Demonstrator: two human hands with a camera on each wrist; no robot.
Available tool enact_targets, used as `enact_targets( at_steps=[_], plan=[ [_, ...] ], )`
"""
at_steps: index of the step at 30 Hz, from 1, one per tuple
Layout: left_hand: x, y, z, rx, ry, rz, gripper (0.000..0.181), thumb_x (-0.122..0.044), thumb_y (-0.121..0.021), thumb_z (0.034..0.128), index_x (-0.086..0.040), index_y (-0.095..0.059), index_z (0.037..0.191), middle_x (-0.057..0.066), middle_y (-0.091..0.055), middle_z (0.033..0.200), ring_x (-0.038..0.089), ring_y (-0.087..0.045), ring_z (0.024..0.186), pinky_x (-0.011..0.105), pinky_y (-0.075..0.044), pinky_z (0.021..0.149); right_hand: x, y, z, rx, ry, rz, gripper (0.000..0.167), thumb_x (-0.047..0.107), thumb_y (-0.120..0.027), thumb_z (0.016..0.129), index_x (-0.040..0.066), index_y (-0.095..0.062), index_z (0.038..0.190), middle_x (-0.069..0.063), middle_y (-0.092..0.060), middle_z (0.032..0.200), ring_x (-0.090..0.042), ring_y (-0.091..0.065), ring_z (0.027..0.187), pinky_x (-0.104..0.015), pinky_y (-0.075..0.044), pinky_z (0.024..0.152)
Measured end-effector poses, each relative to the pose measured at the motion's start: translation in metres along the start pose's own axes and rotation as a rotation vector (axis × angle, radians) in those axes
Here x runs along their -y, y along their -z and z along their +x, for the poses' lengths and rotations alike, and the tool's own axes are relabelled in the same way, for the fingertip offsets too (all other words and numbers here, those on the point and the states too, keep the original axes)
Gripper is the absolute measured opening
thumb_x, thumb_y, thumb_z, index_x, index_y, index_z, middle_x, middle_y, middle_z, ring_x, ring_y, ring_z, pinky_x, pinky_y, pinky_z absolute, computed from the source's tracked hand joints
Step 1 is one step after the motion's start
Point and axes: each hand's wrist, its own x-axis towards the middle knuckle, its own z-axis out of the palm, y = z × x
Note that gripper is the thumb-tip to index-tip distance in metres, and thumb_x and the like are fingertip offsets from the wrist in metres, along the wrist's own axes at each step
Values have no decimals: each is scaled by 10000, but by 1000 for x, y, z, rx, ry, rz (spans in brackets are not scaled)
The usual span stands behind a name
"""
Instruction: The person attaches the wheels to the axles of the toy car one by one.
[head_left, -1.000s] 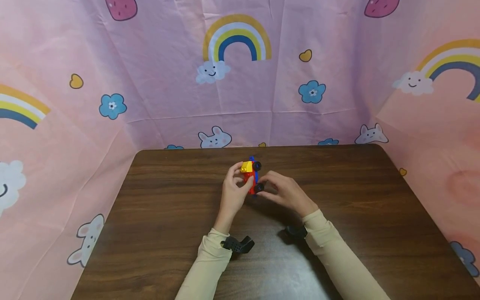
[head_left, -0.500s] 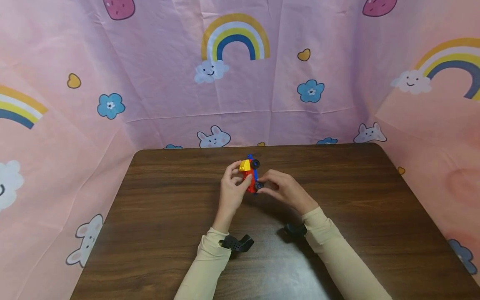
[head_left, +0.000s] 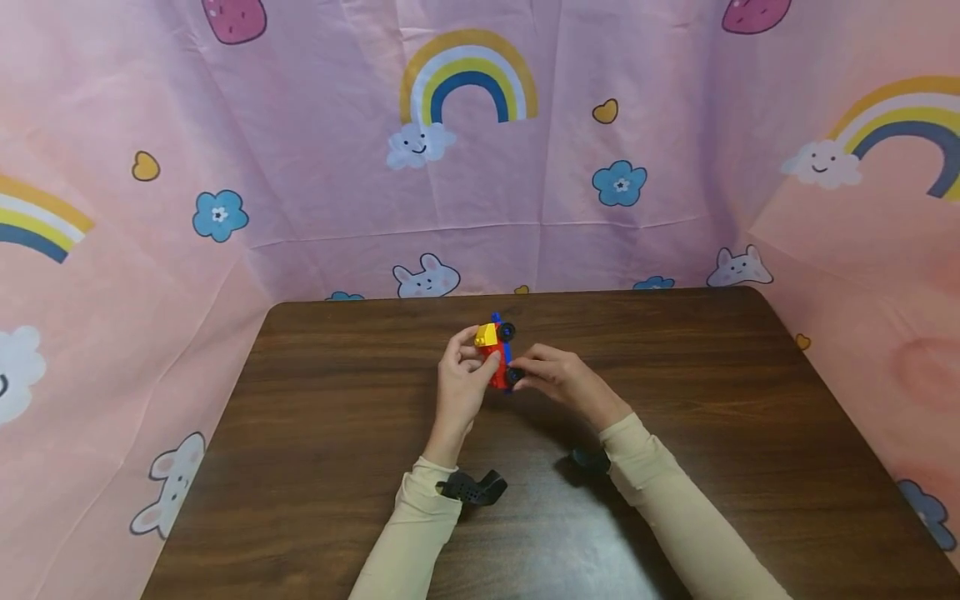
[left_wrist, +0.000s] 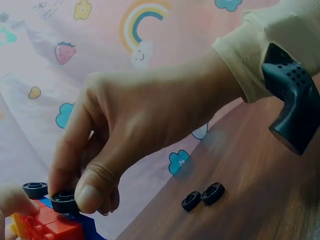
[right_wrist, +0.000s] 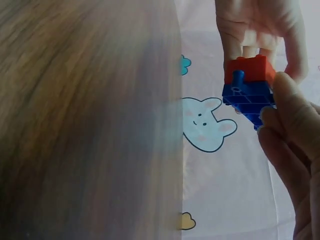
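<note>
My left hand holds a toy brick car above the table, thumb on its red bricks. The car has a red body, a yellow sloped brick, a blue base and a black wheel at its far end. With thumb and fingers, my right hand pinches a second black wheel at the near end of the blue base. In the left wrist view that wheel sits against the car's side; whether it is fully seated I cannot tell. In the right wrist view, fingers hide it.
Two loose black wheels rest on the brown wooden table in the left wrist view. A pink patterned cloth hangs behind and beside the table. Each wrist wears a black band.
Both hands and the car have shifted slightly left in the head view. My right fingers have drawn in on the near wheel, which they now cover more.
</note>
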Motion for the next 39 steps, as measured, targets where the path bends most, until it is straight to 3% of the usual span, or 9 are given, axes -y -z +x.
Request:
enact_targets(
  at_steps=[8, 14, 18, 25, 35, 39],
  plan=[
    [1, -1, 0, 1, 45, -23, 493, -62, -751, 934, -81, -612, 1406, 87, -616, 1052, 106, -622, 811, 194, -545, 667, 1, -1, -2, 16, 17, -6, 369, 5, -846, 808, 38, -779, 1169, -36, -712, 1016, -73, -655, 797, -165, -569, 716],
    [2, 3, -1, -43, 57, 2, 471, -79, -747, 942, -80, -617, 1394, 95, -619, 1064, 99, -636, 805, 194, -554, 655, 7, -9, -1, 25, -41, -37, 320, 67, -831, 850, 40, -778, 1165, -22, -710, 1002, -53, -681, 813, -147, -578, 750],
    [3, 5, -1, -80, 53, -4, 492, -73, -753, 937, -60, -599, 1404, 126, -602, 1079, 109, -624, 808, 183, -544, 647, 10, -17, 0, -10, -68, -66, 294, 100, -825, 865, 39, -774, 1148, -33, -721, 967, -60, -688, 792, -157, -585, 745],
    [2, 3, 1, -106, 68, -14, 497, -79, -759, 932, -63, -588, 1399, 141, -608, 1108, 129, -620, 839, 178, -548, 667, 13, -18, 0, -54, -141, -91, 302, 45, -790, 886, 11, -762, 1185, -64, -751, 1001, -114, -721, 825, -219, -600, 718],
    [-2, 2, 0, -45, 95, -38, 474, -70, -739, 947, -47, -582, 1394, 106, -599, 1075, 117, -620, 825, 187, -568, 689, 10, -16, -6, -62, -30, -110, 380, -18, -815, 845, 50, -737, 1211, -33, -731, 1035, -119, -742, 894, -208, -603, 801],
    [-4, 1, -1, -39, 103, -22, 478, -69, -735, 949, -43, -575, 1400, 104, -592, 1071, 115, -610, 825, 185, -563, 690, 10, -16, -6, -41, -30, -124, 385, -11, -817, 849, 58, -737, 1219, -32, -721, 1047, -113, -735, 902, -197, -598, 813]
  ],
)
